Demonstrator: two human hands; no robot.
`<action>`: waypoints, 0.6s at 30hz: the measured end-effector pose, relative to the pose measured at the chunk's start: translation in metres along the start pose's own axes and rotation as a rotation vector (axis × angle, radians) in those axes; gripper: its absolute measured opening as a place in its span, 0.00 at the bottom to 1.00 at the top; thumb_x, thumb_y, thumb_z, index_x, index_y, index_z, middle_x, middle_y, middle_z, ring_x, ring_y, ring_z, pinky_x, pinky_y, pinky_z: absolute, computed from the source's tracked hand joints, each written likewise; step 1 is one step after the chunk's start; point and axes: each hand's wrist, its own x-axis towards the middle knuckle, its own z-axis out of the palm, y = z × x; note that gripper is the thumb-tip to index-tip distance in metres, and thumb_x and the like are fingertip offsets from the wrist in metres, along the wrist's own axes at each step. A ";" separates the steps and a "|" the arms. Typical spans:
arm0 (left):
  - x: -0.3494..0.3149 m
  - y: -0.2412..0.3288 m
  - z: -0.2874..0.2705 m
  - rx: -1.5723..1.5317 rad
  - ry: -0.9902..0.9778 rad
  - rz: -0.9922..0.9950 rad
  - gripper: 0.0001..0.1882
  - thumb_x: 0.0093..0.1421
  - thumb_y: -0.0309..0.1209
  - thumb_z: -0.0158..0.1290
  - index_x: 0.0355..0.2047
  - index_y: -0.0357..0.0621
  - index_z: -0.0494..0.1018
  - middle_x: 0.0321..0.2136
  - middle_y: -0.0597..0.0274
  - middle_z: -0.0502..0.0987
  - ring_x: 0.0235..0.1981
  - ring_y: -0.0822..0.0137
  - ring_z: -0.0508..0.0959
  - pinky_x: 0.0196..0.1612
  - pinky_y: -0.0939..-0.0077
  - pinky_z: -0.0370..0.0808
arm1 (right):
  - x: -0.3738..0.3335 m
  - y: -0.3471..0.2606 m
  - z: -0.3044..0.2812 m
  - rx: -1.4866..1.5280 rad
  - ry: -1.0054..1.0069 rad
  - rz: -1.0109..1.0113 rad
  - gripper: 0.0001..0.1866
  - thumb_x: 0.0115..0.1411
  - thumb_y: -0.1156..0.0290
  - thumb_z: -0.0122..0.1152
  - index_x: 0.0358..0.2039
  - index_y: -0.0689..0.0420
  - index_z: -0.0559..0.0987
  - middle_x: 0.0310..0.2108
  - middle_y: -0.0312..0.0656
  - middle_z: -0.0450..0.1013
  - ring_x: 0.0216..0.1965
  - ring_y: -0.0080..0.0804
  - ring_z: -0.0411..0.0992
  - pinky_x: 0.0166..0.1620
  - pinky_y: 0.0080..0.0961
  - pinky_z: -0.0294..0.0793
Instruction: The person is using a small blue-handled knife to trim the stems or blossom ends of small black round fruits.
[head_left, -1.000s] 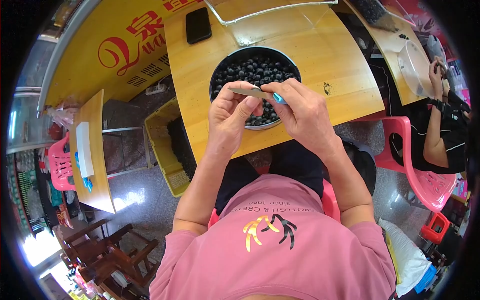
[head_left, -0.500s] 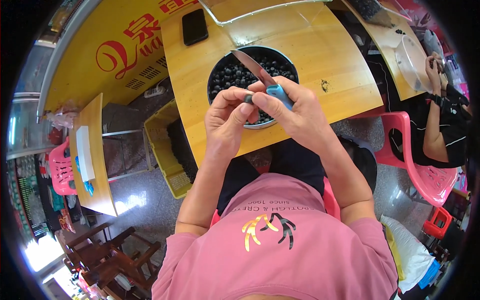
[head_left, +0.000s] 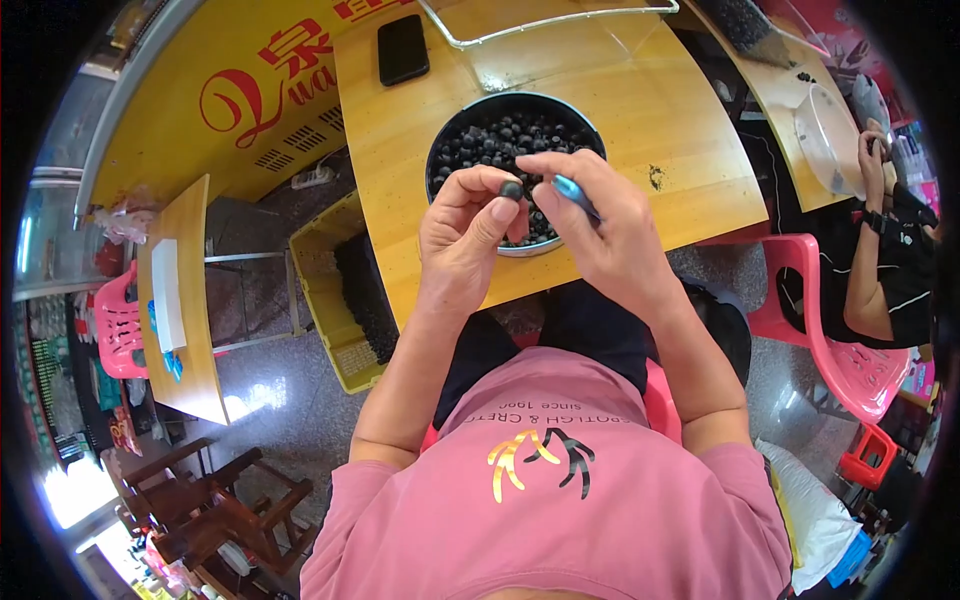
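Between the thumb and fingertips of my left hand [head_left: 465,232] is a small dark round piece [head_left: 511,189], whose kind I cannot make out. Close beside it, my right hand [head_left: 612,215] is closed on a knife [head_left: 571,191]. Only part of its blue handle shows; the blade is hidden. Both hands are over the near part of a round, dark-lined bowl [head_left: 437,165] with a pale rim. Many similar dark round pieces [head_left: 505,135] fill the bowl, and my hands cover some of them.
The bowl stands on a wooden table [head_left: 690,130], with a black phone [head_left: 403,50] and a white-framed clear bin [head_left: 560,28] beyond. A yellow crate [head_left: 310,270] is at left. On the right, another person [head_left: 868,240] sits by a second table, near a pink chair [head_left: 830,340].
My right hand has turned and drawn slightly away from the left, so the knife blade is out of sight. The dark piece in my left fingers now shows more fully.
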 end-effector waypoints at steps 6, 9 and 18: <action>0.000 0.002 0.002 0.078 0.053 0.032 0.09 0.62 0.25 0.55 0.43 0.41 0.70 0.39 0.65 0.74 0.33 0.76 0.73 0.38 0.82 0.73 | -0.006 -0.003 0.002 -0.290 -0.032 -0.126 0.15 0.56 0.79 0.61 0.45 0.59 0.78 0.31 0.45 0.73 0.27 0.37 0.74 0.29 0.27 0.72; -0.001 0.002 -0.003 0.071 -0.006 0.026 0.10 0.63 0.24 0.53 0.44 0.41 0.70 0.43 0.64 0.71 0.40 0.74 0.74 0.40 0.81 0.73 | -0.006 -0.003 0.001 -0.304 -0.037 -0.130 0.16 0.56 0.79 0.61 0.46 0.59 0.78 0.31 0.45 0.73 0.27 0.37 0.74 0.29 0.28 0.72; 0.002 0.001 -0.001 0.108 -0.044 0.073 0.09 0.62 0.23 0.54 0.43 0.41 0.71 0.38 0.65 0.72 0.34 0.75 0.73 0.37 0.82 0.72 | -0.006 0.000 -0.001 -0.337 -0.027 -0.142 0.16 0.55 0.79 0.61 0.46 0.57 0.78 0.31 0.44 0.73 0.28 0.39 0.74 0.30 0.29 0.72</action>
